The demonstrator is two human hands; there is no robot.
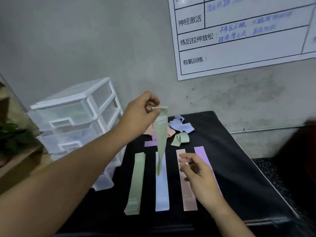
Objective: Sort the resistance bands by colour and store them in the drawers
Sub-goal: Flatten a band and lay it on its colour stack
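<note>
The left hand point(142, 113) is raised above the black table point(236, 171), thumb and fingers pinching the top end of a green band point(160, 142). The band hangs down with a twist, its lower end dangling over the blue strip point(162, 192).

The right hand point(196, 170) is lower and nearer, fingers loosely curled and holding nothing. It lies over the pink strip point(189, 197) and the purple strip point(200, 152); I cannot tell whether it touches them.

Four lots lie flat side by side on the table, running away from the person: a green stack point(136, 183) on the left, then the blue strip, the pink, and the purple on the right.

Behind them, toward the wall, is an unsorted heap: a tangled blue band point(181, 124), a folded green one point(182, 139), some pink point(171, 133), and a purple piece point(150, 143).

The drawers point(73, 115), a white-framed clear plastic unit, stand just left of the table against the wall. A whiteboard point(248, 53) with printed and handwritten text hangs above. A plant point(10, 135) shows at the far left.
</note>
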